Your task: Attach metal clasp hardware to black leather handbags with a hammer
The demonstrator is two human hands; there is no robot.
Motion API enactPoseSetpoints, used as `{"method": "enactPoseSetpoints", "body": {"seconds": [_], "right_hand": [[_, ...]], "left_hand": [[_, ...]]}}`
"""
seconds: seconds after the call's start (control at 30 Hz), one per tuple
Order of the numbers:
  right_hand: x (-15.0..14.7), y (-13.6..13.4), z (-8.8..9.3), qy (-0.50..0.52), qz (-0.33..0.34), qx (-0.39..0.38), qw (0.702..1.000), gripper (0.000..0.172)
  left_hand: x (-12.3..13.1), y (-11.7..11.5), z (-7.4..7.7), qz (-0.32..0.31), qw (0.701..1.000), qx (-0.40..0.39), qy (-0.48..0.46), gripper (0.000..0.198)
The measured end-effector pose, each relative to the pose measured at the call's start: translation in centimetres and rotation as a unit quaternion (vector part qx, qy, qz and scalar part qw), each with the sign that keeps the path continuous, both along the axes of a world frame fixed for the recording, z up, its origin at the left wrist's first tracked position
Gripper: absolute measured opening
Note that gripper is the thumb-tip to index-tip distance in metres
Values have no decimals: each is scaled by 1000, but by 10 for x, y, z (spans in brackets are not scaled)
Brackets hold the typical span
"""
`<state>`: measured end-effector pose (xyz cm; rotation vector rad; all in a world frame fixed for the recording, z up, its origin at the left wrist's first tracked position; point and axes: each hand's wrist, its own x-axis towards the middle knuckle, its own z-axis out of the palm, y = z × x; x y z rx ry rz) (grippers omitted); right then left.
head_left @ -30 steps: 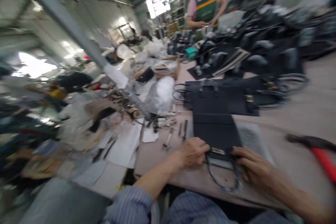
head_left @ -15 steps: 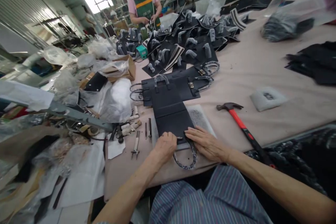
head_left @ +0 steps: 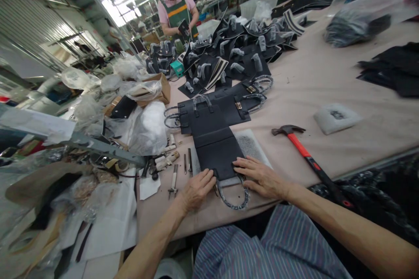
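Note:
A black leather bag piece (head_left: 218, 154) lies in front of me, with a crease across it and a plastic-wrapped loop handle (head_left: 234, 205) at its near edge. My left hand (head_left: 198, 189) is at the near left corner, its fingers pressed together and bent over the handle's base. A thin dark item shows beneath those fingertips, too hidden to name. On the near right corner my right hand (head_left: 262, 176) rests palm down, fingers stretched out and apart. Under the piece is a pale slab (head_left: 253, 146), partly covered.
A claw hammer (head_left: 303, 150) lies on the right, near a foam-wrapped block (head_left: 337, 118). Slim metal tools (head_left: 190, 163) and a divider-like tool (head_left: 173, 181) lie left. Behind are more bag pieces (head_left: 229, 100) and a handle-covered pile (head_left: 242, 48). A co-worker (head_left: 178, 8) stands beyond.
My left hand has shifted left and down, its fingers flatter; the metal tip that stuck out from it no longer shows on the leather. My right hand has barely moved. The co-worker now holds a black piece.

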<state>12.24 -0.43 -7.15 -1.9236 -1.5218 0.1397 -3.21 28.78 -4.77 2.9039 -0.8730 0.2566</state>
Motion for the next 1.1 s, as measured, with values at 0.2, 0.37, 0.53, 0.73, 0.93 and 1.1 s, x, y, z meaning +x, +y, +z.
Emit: {"method": "enactPoseSetpoints", "body": {"seconds": [0.2,0.37,0.53,0.73,0.93,1.1], "right_hand": [[0,0,1,21,-13,-13,1000,63],[-2,0,-5,8,-28,-24,999,65],[0,2,-19,-15,-51,-18,998,62],[0,6,-28,-44,-77,-16,996,50],[-1,9,-22,-32,-93,-1,995,46],[-1,9,-15,-13,-87,-9,996,45]], "left_hand": [[-15,-15,-18,89,993,-80,-8,52],[-13,-14,-4,267,938,-222,-14,44],[4,26,11,560,794,-226,72,25],[24,48,13,594,764,-201,149,18],[41,39,8,591,751,-224,193,21],[49,48,8,566,722,-283,280,11]]}}
